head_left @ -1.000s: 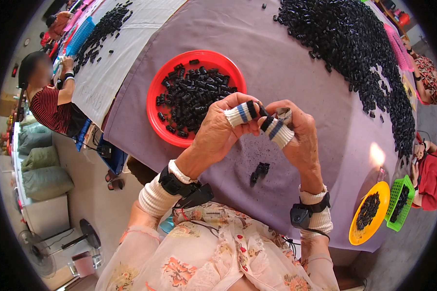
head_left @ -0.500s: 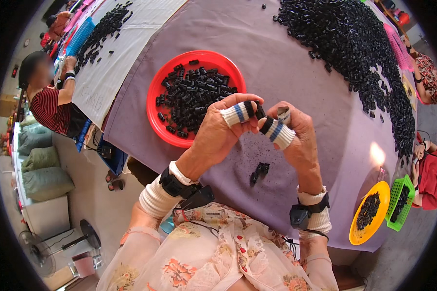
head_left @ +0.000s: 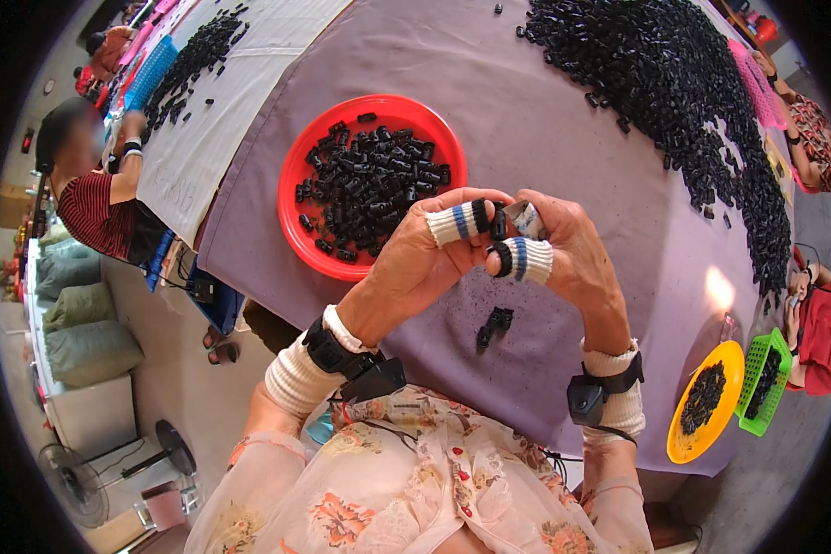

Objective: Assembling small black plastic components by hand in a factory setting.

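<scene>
My left hand (head_left: 414, 247), with a knitted sleeve on its thumb, pinches a small black plastic part (head_left: 499, 222) upright between thumb and fingers. Close against it, my right hand (head_left: 577, 247) is closed, its thumb also in a striped knitted sleeve. At its index finger shows a small silvery-grey flat piece (head_left: 526, 220), possibly a blade; its exact kind is unclear. Left of the hands, a red round tray (head_left: 295, 242) holds many black parts (head_left: 379, 185). A few loose black parts (head_left: 496, 325) lie on the cloth just below my hands.
A big heap of black parts (head_left: 656, 74) covers the far right of the purple-grey cloth (head_left: 415, 55). At the near right are a yellow plate (head_left: 679, 443) and a green basket (head_left: 755, 420), both holding black bits. Co-workers sit at left (head_left: 102, 198) and right (head_left: 817, 337).
My right hand has shifted slightly right and turned, with the silvery piece nearer the black part. The left hand still holds the part, now more upright.
</scene>
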A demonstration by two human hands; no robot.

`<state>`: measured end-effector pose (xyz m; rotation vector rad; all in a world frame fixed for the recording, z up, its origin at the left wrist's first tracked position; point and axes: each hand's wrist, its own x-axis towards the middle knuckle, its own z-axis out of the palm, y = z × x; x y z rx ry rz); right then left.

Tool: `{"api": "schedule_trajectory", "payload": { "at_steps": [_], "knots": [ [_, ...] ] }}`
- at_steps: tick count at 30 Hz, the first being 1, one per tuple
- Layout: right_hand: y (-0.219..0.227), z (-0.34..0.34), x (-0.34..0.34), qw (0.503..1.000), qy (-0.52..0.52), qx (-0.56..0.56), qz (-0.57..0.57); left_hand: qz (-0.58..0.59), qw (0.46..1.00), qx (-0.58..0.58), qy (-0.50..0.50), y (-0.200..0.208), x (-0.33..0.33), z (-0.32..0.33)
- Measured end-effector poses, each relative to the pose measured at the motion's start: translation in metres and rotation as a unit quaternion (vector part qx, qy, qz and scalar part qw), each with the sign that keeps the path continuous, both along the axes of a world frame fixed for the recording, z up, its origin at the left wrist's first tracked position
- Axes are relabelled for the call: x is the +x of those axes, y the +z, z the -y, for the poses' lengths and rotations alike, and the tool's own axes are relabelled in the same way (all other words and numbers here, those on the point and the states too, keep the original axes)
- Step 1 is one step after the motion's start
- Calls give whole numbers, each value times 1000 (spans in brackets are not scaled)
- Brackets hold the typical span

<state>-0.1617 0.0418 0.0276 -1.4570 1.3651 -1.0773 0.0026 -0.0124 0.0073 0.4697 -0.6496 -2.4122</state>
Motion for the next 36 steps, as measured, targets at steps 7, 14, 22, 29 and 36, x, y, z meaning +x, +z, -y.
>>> {"api": "schedule_trajectory", "payload": {
  "at_steps": [7,14,22,29,36],
  "knots": [
    [2,1,-1,1000,18,19,-11,10,1000,-15,7,-1,-2,-1],
    [-7,2,-1,1000,24,9,12,10,1000,-14,6,-1,-1,0],
    [-9,0,0,999,32,12,30,13,1000,-23,7,-5,-1,-1],
    [-11,-1,4,1000,19,-5,12,-12,1000,11,-6,-4,1,0],
    [-5,-2,3,999,34,15,-1,-3,1000,5,-4,-3,-1,-1]
  ]
}}
